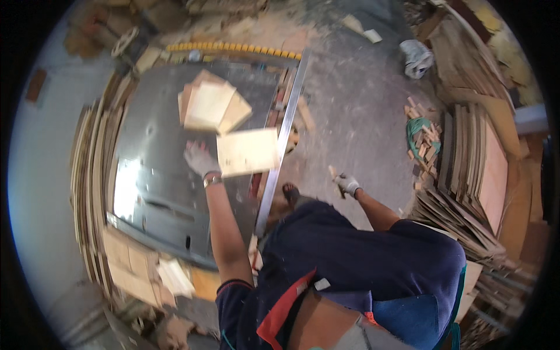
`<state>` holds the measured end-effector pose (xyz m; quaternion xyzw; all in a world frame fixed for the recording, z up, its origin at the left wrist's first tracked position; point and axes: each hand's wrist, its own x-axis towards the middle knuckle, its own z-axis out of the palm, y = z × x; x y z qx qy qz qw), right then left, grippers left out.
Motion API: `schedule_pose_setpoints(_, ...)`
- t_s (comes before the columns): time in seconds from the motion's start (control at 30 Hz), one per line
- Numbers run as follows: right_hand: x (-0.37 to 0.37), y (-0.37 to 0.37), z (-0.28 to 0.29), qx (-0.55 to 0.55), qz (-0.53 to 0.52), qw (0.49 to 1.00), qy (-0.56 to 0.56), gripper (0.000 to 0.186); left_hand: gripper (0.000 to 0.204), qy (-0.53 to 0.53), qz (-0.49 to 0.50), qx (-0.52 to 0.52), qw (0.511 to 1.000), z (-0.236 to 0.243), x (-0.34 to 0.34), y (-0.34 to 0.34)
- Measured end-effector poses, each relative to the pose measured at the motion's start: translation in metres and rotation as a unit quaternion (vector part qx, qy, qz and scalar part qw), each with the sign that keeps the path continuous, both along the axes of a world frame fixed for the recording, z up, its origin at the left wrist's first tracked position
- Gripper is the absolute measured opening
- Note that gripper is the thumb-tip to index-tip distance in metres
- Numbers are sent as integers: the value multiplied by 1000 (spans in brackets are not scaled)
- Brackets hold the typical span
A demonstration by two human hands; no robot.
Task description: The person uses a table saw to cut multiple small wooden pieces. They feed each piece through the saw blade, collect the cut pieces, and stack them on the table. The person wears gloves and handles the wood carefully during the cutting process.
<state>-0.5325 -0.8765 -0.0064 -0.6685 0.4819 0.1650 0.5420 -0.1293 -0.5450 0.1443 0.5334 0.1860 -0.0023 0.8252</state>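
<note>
My gloved left hand [199,157] is over the dark metal tabletop [146,134] with its fingers apart, beside the left edge of a pale square board [247,153]. Just beyond it lies a fanned stack of pale and reddish board pieces [207,99]. My gloved right hand [348,184] is off to the right, over the concrete floor, closed on a narrow light wooden offcut [333,172]. A straight metal rail [293,99] runs along the table's right side.
Long boards [84,181] lean left of the table, with cut panels [122,256] at the lower left. On the right are stacked sheets [466,157], a green sack of offcuts [423,140] and a crumpled whitish bag [415,58]. A yellow segmented strip [233,48] edges the table's far side.
</note>
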Motion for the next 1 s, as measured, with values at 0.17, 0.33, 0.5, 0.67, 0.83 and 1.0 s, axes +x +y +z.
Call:
schedule_pose_setpoints(0.17,-111,5,-91,-15,107,974,201,48,36,-29,-141,206,968,13,-145,-12)
schedule_pose_setpoints(0.33,-12,27,-74,8,171,972,159,78,35,75,-193,212,955,-42,-238,60)
schedule_pose_setpoints(0.5,145,13,-6,-275,218,935,-55,59,34,141,-125,216,958,-40,-279,94)
schedule_pose_setpoints(0.67,233,54,96,-334,353,831,-270,87,35,130,-105,187,968,-58,-300,98)
schedule_pose_setpoints(0.83,272,85,103,-351,566,727,-167,125,34,141,-161,238,947,-39,-290,76)
schedule_pose_setpoints(1.0,274,111,128,-372,621,684,-91,128,44,191,-193,194,943,-40,-290,72)
